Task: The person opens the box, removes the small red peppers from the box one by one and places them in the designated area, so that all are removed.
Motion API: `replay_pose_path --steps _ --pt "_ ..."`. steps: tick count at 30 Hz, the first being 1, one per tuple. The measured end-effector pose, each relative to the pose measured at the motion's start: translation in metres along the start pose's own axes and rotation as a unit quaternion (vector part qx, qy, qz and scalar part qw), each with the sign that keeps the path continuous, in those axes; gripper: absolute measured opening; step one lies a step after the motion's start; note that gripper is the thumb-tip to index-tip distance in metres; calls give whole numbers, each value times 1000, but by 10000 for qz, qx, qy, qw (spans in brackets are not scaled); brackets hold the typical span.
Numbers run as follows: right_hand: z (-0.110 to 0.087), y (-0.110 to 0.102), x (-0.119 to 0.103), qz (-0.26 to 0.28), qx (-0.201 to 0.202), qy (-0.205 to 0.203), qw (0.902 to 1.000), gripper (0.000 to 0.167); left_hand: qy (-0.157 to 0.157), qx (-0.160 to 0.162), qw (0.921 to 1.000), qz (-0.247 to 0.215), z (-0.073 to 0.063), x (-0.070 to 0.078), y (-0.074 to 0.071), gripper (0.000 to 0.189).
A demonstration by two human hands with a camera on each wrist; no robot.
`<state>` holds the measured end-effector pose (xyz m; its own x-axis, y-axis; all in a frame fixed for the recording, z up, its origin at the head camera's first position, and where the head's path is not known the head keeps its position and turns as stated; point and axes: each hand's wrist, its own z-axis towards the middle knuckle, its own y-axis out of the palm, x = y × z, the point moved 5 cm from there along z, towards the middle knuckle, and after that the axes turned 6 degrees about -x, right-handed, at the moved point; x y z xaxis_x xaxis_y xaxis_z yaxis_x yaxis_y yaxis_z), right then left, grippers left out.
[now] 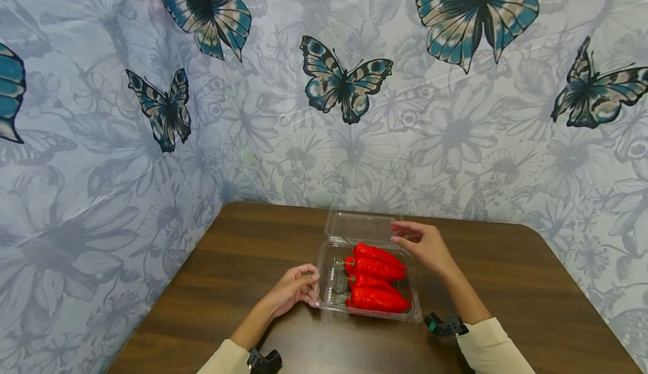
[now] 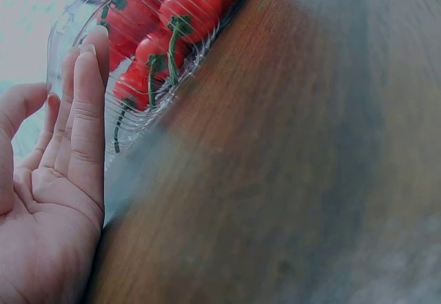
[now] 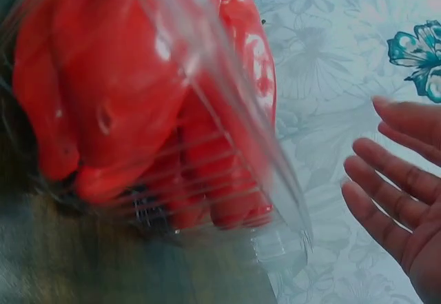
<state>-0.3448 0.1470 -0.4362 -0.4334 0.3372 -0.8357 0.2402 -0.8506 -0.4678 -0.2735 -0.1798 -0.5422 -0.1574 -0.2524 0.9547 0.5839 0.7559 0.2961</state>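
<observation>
A clear plastic clamshell box (image 1: pixel 329 303) stands on the table with its hinged lid (image 1: pixel 354 225) folded back toward the wall. Several red peppers (image 1: pixel 377 275) lie in it side by side, green stems to the left. My left hand (image 1: pixel 296 288) holds the box's left rim, thumb and fingertips at the edge; the left wrist view shows its fingers (image 2: pixel 86 111) along the side wall. Above the box's back right corner, near the lid, hovers my right hand (image 1: pixel 422 244). Its fingers (image 3: pixel 393 180) are spread and hold nothing in the right wrist view.
The brown wooden table (image 1: pixel 243 250) has rounded back corners and stands against a wall covering (image 1: pixel 273 154) with flowers and butterflies. Dark bands (image 1: pixel 445 325) with small devices sit on both wrists, below cream sleeves.
</observation>
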Motion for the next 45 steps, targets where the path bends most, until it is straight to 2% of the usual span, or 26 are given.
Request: replay_pose_path --steps 5,21,28,45 --pt "-2 9 -2 205 -372 95 9991 37 -50 23 10000 22 0 0 -1 8" --pt "1 27 -4 142 -918 -169 9955 35 -1 14 10000 16 0 3 0 7" --pt "1 29 -5 37 -954 -354 9948 33 3 19 10000 48 1 2 -1 7" --pt "0 36 -1 -35 -954 -234 9952 34 -90 125 9999 45 0 -2 -2 9"
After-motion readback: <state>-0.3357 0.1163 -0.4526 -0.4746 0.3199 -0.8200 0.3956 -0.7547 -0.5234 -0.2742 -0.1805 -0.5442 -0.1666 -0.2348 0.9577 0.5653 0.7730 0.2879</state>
